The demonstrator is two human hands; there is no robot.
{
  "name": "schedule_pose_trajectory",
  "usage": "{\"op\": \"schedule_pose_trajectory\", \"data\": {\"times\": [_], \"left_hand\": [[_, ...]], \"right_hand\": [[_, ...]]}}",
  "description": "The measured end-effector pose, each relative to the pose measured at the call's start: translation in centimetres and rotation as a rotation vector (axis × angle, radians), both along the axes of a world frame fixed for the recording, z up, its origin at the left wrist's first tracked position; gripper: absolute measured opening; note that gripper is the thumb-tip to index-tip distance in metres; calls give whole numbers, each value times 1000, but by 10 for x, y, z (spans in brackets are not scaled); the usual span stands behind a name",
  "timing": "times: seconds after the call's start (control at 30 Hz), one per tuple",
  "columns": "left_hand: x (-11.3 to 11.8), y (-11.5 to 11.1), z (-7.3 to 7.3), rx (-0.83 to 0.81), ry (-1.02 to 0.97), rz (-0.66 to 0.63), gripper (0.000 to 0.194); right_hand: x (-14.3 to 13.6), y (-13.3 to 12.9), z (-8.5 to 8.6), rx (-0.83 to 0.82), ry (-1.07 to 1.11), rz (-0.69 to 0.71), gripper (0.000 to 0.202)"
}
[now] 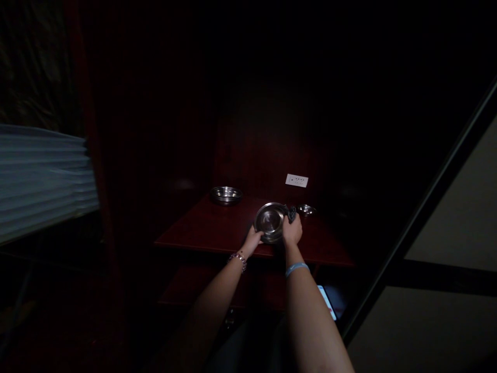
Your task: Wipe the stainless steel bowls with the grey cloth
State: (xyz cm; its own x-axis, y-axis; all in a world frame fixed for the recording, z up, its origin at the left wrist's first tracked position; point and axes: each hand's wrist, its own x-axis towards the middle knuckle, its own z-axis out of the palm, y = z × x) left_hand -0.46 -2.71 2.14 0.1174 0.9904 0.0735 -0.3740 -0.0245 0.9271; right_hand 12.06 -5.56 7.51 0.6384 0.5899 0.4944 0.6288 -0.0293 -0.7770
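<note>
At the front edge of the dark red desk (217,228), both hands hold a tilted steel bowl (269,221). The left hand (252,241) grips the bowl's lower left rim, fingers curled under it; a beaded bracelet (238,258) circles that wrist. The right hand (292,230) is closed on a dark cloth (291,212) pressed against the bowl's right rim; a pale blue wristband (296,268) sits below it. The bowl's hollow faces the camera, its lower edge close to the desk; whether it touches cannot be told.

Judged from this pose, the work is wiping the bowl. Good practice is to keep the left hand firm as an anchor, turn the bowl against the cloth rather than chase it, and hold it low over the desk so a slip costs little.

Well apart at the back left lies a stack of steel dishes (225,194); a small steel dish (306,210) sits just right of the cloth. On the back panel is a white label (296,180). A lit phone screen (326,302) shows below the desk, and a pleated blind (42,181) at far left.
</note>
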Motion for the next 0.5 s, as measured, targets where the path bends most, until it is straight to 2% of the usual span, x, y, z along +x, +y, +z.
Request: {"op": "schedule_pose_trajectory", "data": {"times": [0.17, 0.5], "left_hand": [[0, 0, -2, 5, 25, -9, 50], [1, 0, -2, 34, 66, -24, 48]], "right_hand": [[-3, -5, 4, -10, -63, 5, 46], [-10, -8, 5, 148, -359, 99, 50]]}}
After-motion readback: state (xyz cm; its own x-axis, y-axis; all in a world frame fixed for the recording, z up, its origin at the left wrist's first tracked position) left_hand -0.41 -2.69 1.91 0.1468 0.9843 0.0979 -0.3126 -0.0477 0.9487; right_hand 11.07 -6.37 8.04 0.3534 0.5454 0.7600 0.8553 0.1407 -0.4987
